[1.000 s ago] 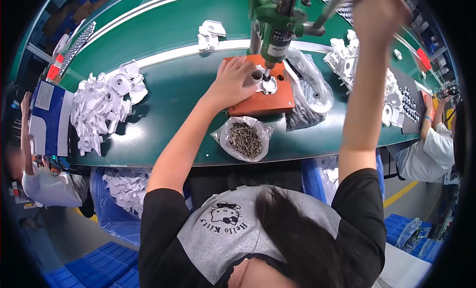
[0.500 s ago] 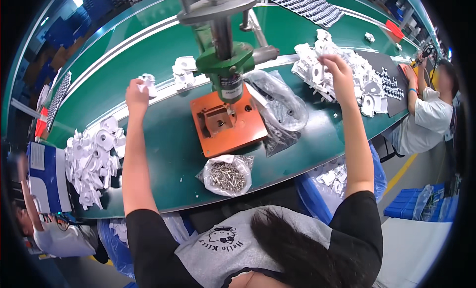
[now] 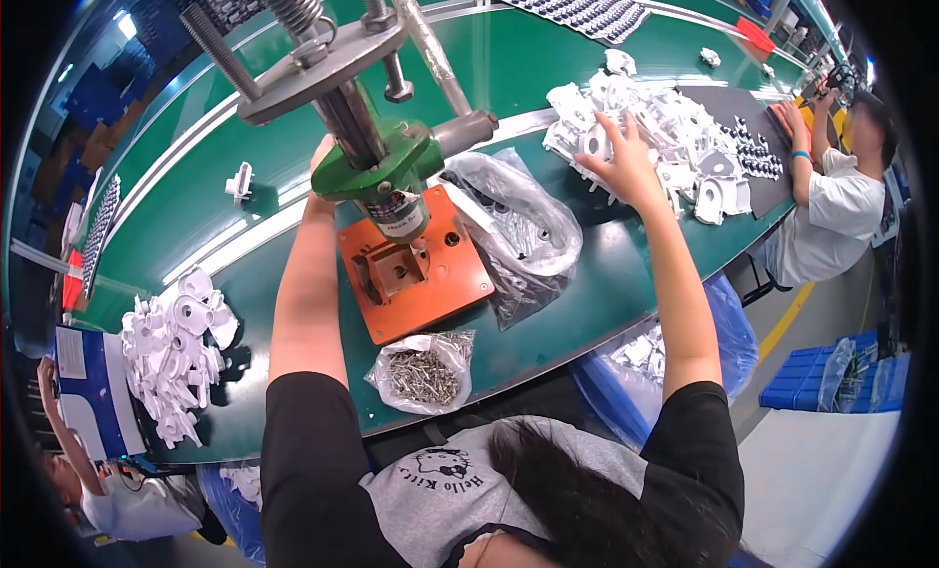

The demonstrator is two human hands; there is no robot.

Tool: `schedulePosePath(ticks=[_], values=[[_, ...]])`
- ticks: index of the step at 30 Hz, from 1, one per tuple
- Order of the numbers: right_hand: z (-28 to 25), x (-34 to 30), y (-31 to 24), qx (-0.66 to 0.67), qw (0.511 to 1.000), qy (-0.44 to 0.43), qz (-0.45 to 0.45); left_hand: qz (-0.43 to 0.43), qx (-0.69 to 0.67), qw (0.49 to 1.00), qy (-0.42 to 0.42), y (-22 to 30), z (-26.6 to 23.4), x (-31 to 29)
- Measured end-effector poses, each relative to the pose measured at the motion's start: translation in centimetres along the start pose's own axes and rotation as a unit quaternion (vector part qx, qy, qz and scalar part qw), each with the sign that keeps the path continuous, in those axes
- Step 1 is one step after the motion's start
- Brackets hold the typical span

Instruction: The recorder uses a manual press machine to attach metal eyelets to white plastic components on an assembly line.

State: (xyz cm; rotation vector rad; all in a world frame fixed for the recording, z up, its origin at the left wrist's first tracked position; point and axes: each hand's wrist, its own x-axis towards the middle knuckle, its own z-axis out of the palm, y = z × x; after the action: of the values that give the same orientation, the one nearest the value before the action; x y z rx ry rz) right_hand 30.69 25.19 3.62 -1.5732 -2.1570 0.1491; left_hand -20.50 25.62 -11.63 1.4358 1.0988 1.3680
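My right hand [image 3: 628, 165] is open, fingers spread, at the near left side of a heap of white plastic parts [image 3: 675, 142]. Whether its fingertips touch a part cannot be made out. My left hand [image 3: 321, 167] reaches behind the green head of a bench press [image 3: 386, 162], which hides most of its fingers and anything in them. Under the press sits an orange fixture [image 3: 458, 279] with a recessed pocket that looks bare. A single white part [image 3: 240, 181] lies on the green belt, left of my left hand.
A clear bag [image 3: 463, 370] of metal pins stands before the fixture, and a larger plastic bag [image 3: 553, 221] lies right of it. Another white heap [image 3: 176, 353] is at the left. Co-workers sit at both sides; one person's hand [image 3: 797, 128] is far right.
My left hand has left the white part on the belt and moved right, behind the press. My right hand has come lower on the heap and spread its fingers. The whole view has shifted.
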Motion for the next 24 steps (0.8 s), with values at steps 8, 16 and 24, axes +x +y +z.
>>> schedulePosePath(ticks=[8, 16, 24], values=[[2.7, 1.2, 3.6, 0.158, 0.982, 0.105, -0.010, -0.029, 0.395, 0.890, 0.223, 5.7, -1.9, -8.3], [1.8, 2.6, 4.3, 0.057, 0.996, 0.001, 0.063, -0.118, 0.096, 0.936, 0.318, 20.2, 2.2, -19.5], [0.7, 1.3, 1.4, 0.035, 0.982, 0.185, -0.003, -0.146, -0.334, 0.902, 0.232, 25.4, 6.2, -25.8]])
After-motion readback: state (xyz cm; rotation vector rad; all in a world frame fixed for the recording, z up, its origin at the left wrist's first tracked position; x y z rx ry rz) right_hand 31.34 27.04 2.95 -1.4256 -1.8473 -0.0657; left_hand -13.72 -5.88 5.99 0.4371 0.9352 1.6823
